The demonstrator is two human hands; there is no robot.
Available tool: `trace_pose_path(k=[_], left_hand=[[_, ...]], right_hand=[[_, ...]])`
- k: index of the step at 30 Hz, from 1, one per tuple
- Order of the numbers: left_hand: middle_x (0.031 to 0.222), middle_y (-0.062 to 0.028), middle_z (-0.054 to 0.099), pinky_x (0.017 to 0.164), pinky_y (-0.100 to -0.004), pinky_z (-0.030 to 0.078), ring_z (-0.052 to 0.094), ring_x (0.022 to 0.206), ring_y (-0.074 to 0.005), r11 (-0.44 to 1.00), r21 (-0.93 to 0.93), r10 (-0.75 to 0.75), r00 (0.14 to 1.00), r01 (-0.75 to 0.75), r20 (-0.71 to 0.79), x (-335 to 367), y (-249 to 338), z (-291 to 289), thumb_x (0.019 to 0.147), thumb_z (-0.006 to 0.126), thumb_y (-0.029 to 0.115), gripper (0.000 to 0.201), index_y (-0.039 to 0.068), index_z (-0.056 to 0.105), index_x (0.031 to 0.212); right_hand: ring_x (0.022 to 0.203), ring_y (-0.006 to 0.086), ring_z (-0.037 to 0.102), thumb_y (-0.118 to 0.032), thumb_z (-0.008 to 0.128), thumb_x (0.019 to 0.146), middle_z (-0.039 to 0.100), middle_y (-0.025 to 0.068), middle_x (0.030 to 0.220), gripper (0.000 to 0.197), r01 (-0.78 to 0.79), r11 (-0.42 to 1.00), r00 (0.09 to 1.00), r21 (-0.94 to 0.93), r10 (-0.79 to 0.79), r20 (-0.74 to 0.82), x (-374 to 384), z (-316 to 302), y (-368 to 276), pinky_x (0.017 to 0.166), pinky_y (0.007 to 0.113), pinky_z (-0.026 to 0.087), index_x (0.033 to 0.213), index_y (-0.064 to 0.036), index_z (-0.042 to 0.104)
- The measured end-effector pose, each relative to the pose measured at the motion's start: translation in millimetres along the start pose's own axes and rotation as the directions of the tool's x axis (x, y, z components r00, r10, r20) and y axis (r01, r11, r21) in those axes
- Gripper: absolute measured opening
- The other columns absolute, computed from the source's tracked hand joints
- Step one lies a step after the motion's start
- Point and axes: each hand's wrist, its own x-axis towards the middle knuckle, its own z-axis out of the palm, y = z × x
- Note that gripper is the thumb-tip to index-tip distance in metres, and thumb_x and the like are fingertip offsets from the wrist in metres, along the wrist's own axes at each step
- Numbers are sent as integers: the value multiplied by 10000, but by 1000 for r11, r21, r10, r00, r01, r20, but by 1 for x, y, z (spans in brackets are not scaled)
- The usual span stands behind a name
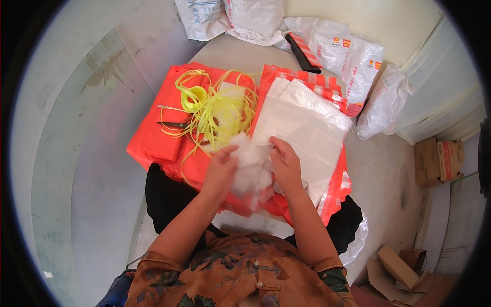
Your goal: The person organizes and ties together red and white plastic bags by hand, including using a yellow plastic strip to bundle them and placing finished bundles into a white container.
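Between my two hands hangs a crumpled, translucent white plastic bag, partly blurred. My left hand pinches its left side. The fingers of my right hand are closed on its right side near the top. Just beyond my right hand lies a stack of flat clear plastic bags, resting on red-and-white striped plastic bags. Past my left hand, a tangle of yellow plastic strapping sits on a pile of folded red plastic bags. Dark scissors lie partly under the strands.
White sacks and several printed white packages stand along the far side. A black and red-striped folded bundle lies by them. Cardboard boxes are at the right, with opened cardboard lower right. A glass panel leans at left.
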Motion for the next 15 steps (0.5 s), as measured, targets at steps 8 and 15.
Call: trace_pose_path(k=[8, 15], left_hand=[[1122, -39, 586, 837, -242, 470, 555, 973, -105, 945, 303, 105, 991, -124, 79, -13, 1, -5, 915, 626, 47, 379, 60, 579, 1291], [1290, -116, 518, 934, -291, 461, 546, 1111, -176, 929, 342, 112, 989, -139, 98, -3, 13, 12, 887, 608, -2, 661, 77, 347, 1490]], right_hand=[[1083, 118, 538, -97, 548, 998, 607, 47, 1183, 357, -137, 973, 989, 184, 145, -28, -5, -1, 0, 981, 256, 413, 1332, 27, 566], [1076, 121, 549, -97, 540, 1004, 605, 60, 1188, 383, -164, 968, 985, 191, 173, -30, -10, -4, 4, 977, 256, 422, 1366, 27, 534]])
